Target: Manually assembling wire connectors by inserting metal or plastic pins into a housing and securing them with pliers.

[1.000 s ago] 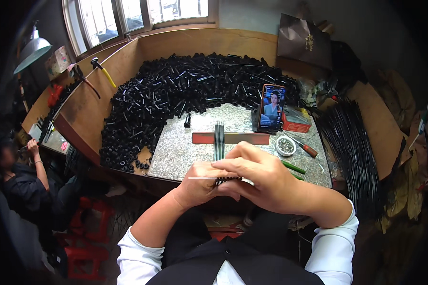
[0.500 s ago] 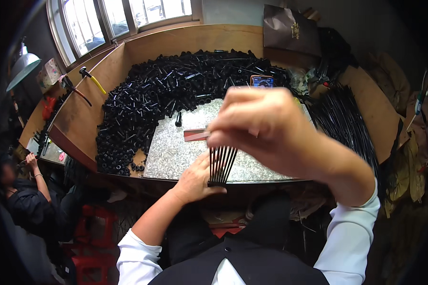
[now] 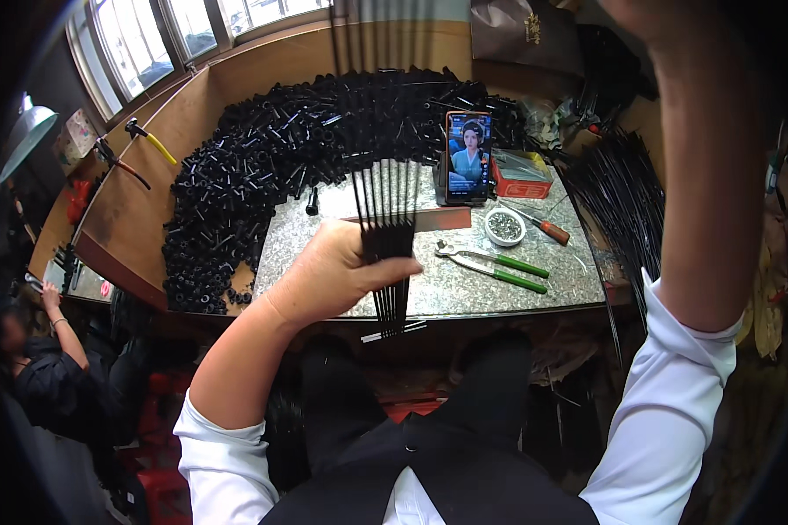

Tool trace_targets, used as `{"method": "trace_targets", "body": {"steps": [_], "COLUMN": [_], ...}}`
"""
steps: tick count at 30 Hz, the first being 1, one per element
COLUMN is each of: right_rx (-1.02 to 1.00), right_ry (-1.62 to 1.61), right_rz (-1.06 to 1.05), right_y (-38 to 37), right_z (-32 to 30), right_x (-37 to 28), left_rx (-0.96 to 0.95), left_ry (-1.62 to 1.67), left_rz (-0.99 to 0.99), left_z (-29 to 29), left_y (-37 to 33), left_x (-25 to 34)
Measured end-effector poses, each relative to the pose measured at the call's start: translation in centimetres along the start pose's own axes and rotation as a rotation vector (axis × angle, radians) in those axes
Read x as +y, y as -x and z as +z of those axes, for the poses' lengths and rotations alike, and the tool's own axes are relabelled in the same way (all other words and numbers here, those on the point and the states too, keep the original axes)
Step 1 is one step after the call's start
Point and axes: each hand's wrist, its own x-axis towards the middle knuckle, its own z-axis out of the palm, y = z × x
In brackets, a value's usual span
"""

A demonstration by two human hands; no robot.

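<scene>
My left hand [image 3: 320, 276] is closed around a bundle of thin black strips [image 3: 389, 238], held upright above the worktable's front edge. Above my fingers the strips spread apart and run up to the top of the view, blurred there; their lower ends hang past the table edge. Two thin pale slivers [image 3: 394, 332] show at the lower ends. My right hand [image 3: 643, 19] is raised at the top edge, mostly cut off, so its fingers are hidden. A reddish flat bar [image 3: 444, 219] lies on the table, partly behind the strips.
Black tubular parts [image 3: 236, 157] are heaped left and behind on the metal tabletop [image 3: 464, 302]. Green-handled pliers [image 3: 499, 267], a white bowl [image 3: 504, 227] of small metal bits, a screwdriver [image 3: 547, 229], a phone [image 3: 467, 162] and a red box [image 3: 524, 175] lie right. Another person [image 3: 48, 350] sits left.
My right hand has risen from over the table to the top right. My left hand has moved up and left with the strips, whose upper ends now reach the top of view.
</scene>
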Motion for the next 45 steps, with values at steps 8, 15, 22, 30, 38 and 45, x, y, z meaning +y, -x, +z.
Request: {"method": "trace_targets", "body": {"steps": [8, 15, 22, 30, 38, 45], "right_rx": [-0.378, -0.093, 0.234, -0.149, -0.934, -0.883], "right_ry": [-0.815, -1.807, -1.535, -1.018, -0.716, -0.865], "right_rz": [0.529, 1.339, 1.434, 1.241, 0.677, 0.366], "right_y": [19.9, 32.0, 29.6, 24.0, 24.9, 28.3], "right_z": [11.3, 20.8, 20.0, 11.4, 13.8, 17.6], "right_x": [-2.8, -9.3, -4.7, 2.0, 0.2, -1.9], "left_rx": [0.737, 0.995, 0.846, -0.049, 0.052, 0.440], "left_ry": [0.612, 1.044, 1.114, 0.842, 0.619, 0.356], "left_rz": [-0.153, -0.217, -0.290, -0.527, -0.290, 0.052], "left_z": [0.8, 6.8, 9.4, 9.4, 7.0, 4.1], "left_y": [4.9, 5.8, 6.6, 9.8, 9.6, 8.6], "left_x": [-8.0, -10.1, -9.3, -5.4, -2.1, -0.8]}}
